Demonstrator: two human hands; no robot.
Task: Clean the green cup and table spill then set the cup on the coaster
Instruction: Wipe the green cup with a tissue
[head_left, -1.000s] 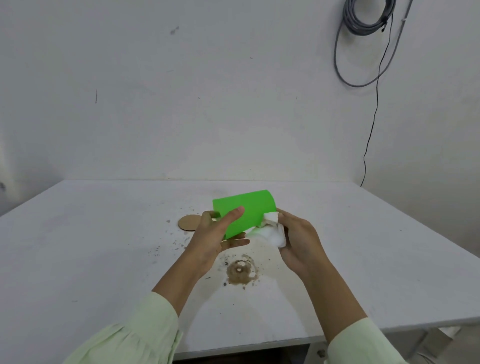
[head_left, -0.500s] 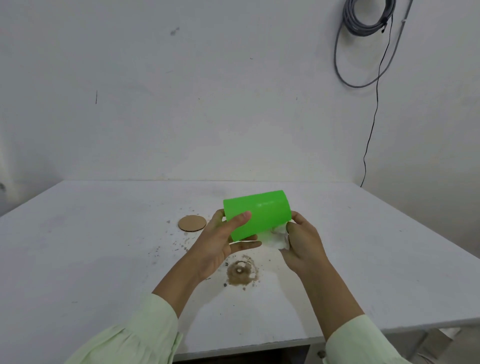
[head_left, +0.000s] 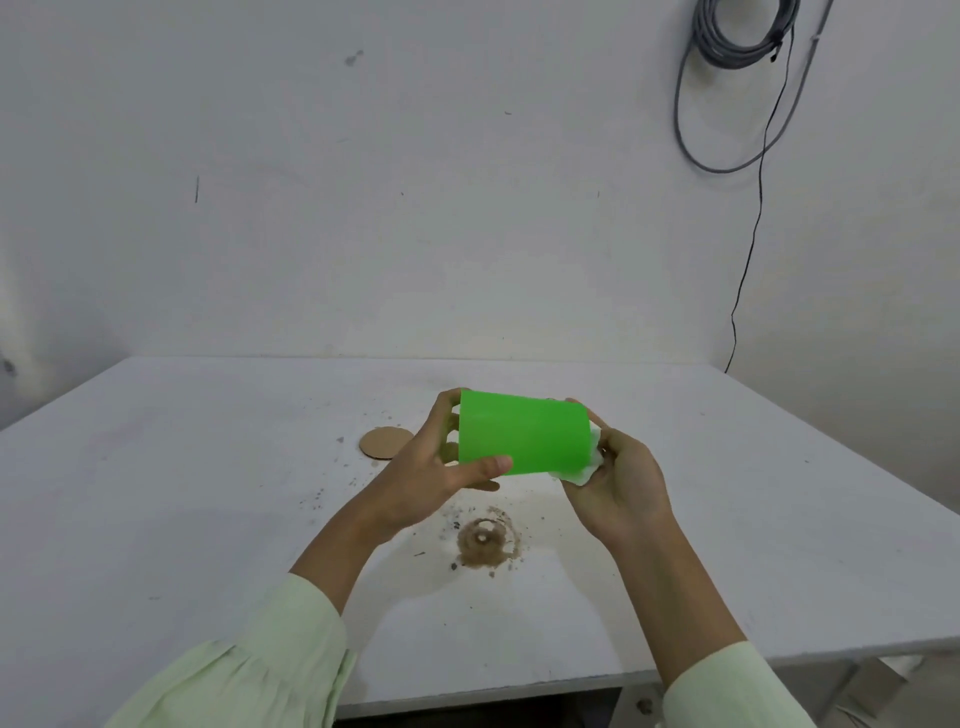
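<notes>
A bright green cup (head_left: 522, 439) lies on its side in the air above the white table (head_left: 208, 493). My left hand (head_left: 431, 467) grips its left end, thumb across the front. My right hand (head_left: 618, 478) holds a crumpled white tissue (head_left: 584, 470) pressed against the cup's right end and underside. A brown spill (head_left: 485, 543) with scattered crumbs sits on the table below the hands. A round tan coaster (head_left: 384, 441) lies flat behind my left hand, partly hidden by it.
Dark specks are scattered on the table left of the spill. A coiled grey cable (head_left: 737, 57) hangs on the wall at the upper right, with a black wire running down to the table's far right corner. The table's front edge is close below my arms.
The cup has risen and moved right, tilting to nearly level. Both hands went with it, and the tissue stays against the cup's right end.
</notes>
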